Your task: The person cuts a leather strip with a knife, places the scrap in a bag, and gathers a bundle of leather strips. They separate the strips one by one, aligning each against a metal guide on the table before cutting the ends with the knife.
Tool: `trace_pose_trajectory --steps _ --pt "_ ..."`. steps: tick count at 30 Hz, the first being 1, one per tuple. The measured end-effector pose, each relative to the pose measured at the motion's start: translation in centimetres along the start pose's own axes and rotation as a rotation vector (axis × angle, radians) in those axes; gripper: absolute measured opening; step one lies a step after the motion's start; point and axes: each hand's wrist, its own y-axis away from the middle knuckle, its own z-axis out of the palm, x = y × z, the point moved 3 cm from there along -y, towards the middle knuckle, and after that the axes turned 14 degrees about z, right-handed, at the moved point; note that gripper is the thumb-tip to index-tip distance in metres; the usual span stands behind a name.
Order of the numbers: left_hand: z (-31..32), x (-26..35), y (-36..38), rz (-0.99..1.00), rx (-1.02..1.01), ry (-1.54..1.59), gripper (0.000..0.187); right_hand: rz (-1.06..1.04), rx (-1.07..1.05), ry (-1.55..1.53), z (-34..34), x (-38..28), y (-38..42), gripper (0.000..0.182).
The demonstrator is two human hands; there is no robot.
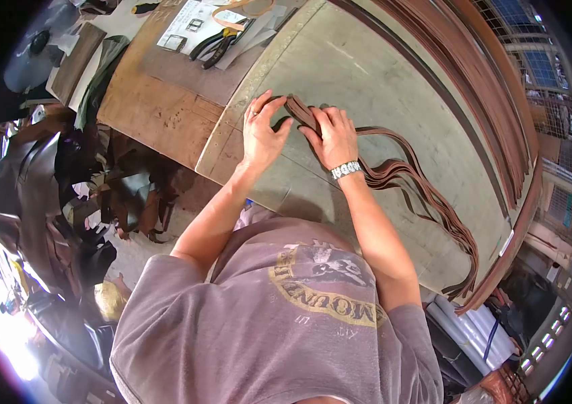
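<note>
A bundle of long brown leather strips lies in loose waves across the pale green worktable. Its near end is gathered into a neat stack between my two hands. My right hand, with a metal bracelet at the wrist, grips this stack, thumb on one side and fingers over the other. Just left of the stack's tip, my left hand has its thumb and fingers apart in a curve, index fingertip right at the strip ends.
More long brown strips line the table's far right edge. On a brown board at upper left are black-and-yellow pliers and metal buckles on paper. Dark leather pieces are heaped at left; plastic-wrapped rolls stand lower right.
</note>
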Motion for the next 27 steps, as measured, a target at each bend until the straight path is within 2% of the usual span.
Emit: trace_pose_trajectory --steps 2,6,13,27 --pt "0.4 0.6 0.4 -0.032 0.073 -0.057 0.047 0.004 -0.002 -0.002 -0.1 0.1 0.0 0.045" --pt "0.8 1.5 0.6 0.134 0.124 -0.138 0.047 0.016 0.009 -0.038 -0.2 0.0 -0.1 0.039" --pt "1.0 1.7 0.8 0.068 0.146 -0.127 0.043 0.119 0.022 -0.144 0.1 0.5 -0.2 0.025" --pt "0.8 1.7 0.0 0.081 0.016 -0.161 0.029 0.217 -0.038 -0.164 0.2 0.6 -0.7 0.024"
